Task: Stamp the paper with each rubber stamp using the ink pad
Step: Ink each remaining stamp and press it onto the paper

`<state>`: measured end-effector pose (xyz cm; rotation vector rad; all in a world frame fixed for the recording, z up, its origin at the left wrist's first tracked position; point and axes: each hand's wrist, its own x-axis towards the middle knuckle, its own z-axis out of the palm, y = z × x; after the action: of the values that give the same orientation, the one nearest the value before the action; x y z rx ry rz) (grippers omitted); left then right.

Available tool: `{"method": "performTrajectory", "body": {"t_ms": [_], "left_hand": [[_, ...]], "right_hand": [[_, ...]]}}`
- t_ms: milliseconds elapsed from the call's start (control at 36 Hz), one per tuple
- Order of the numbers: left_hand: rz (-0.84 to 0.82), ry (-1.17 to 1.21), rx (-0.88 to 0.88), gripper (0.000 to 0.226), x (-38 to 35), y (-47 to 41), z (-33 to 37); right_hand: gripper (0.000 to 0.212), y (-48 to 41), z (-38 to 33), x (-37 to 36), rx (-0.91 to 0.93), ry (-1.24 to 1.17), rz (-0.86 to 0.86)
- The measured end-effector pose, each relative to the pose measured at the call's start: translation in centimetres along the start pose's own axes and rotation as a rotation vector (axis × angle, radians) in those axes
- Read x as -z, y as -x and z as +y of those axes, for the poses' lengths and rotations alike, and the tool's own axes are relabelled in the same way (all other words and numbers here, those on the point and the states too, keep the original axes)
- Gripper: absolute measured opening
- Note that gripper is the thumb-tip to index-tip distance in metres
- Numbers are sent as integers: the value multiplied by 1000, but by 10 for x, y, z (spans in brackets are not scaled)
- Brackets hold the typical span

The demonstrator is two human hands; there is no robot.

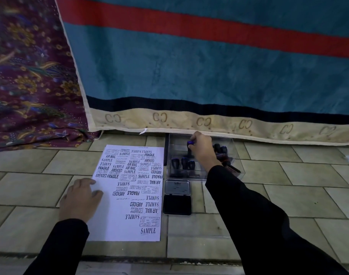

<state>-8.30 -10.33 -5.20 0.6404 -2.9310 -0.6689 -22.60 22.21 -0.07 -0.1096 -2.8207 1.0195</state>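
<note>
A white paper (pixel 110 219) covered with many black stamp prints lies on the tiled floor. My left hand (pixel 80 199) rests flat on its left edge, fingers relaxed. To the right of the sheet stands a clear plastic box (pixel 237 155) holding several dark rubber stamps (pixel 182 162). My right hand (pixel 202 149) reaches into the box and grips the blue-topped handle of one upright stamp (pixel 190 147). The open black ink pad (pixel 177 197) lies between the paper and my right forearm, just in front of the box.
A teal blanket (pixel 209 66) with red and black stripes hangs down behind the box, its beige hem touching the floor. A purple floral cloth (pixel 30 76) lies at the back left. A clear lid (pixel 199 227) lies in front of the ink pad.
</note>
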Motion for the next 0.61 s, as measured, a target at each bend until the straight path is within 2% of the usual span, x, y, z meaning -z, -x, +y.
{"method": "performTrajectory", "body": {"t_ms": [139, 222, 306, 389, 472, 528, 611], "left_hand": [[6, 30, 43, 43, -2, 0, 4], [94, 39, 28, 42, -3, 6, 12], [166, 49, -127, 39, -8, 15, 26], [102, 121, -300, 38, -16, 30, 46], [-20, 159, -476, 56, -25, 49, 67], [-96, 154, -558, 73, -31, 60, 80], [-155, 90, -598, 90, -43, 71, 95]], "right_hand": [[5, -5, -4, -6, -4, 91, -69], [9, -11, -5, -8, -24, 160, -121], [15, -13, -6, -7, -29, 197, -154], [21, -13, -6, -5, -6, 205, -152], [26, -4, -8, -3, 103, 174, -75], [21, 7, -13, -2, 209, 127, -12], [16, 24, -22, -5, 283, 168, -113]]}}
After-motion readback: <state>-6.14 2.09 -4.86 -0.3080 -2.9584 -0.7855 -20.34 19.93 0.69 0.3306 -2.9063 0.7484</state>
